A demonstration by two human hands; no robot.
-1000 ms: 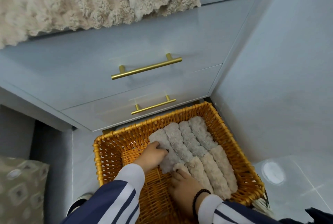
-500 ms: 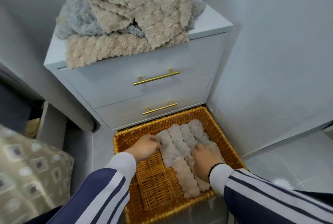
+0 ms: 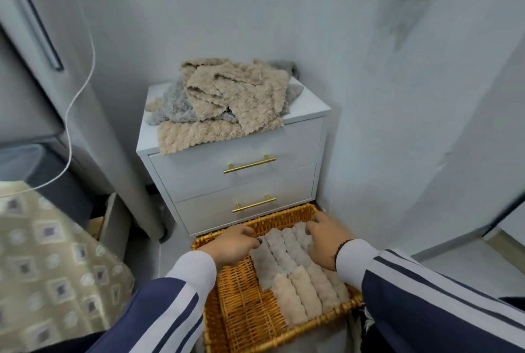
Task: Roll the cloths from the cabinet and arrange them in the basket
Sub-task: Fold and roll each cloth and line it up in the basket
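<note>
Rolled cloths (image 3: 295,267), grey ones behind and beige ones in front, lie side by side in the right part of the wicker basket (image 3: 241,310), which stands on the floor tight against the white two-drawer cabinet (image 3: 241,182) with gold handles. Left hand (image 3: 233,244), fingers curled, pinches the end of the leftmost grey roll, while the right hand (image 3: 326,239) rests with curled fingers over the far rolls. Unrolled cloths (image 3: 227,102) heap on the cabinet top in this pale-walled corner, a patterned cushion (image 3: 51,267) at the left.
</note>
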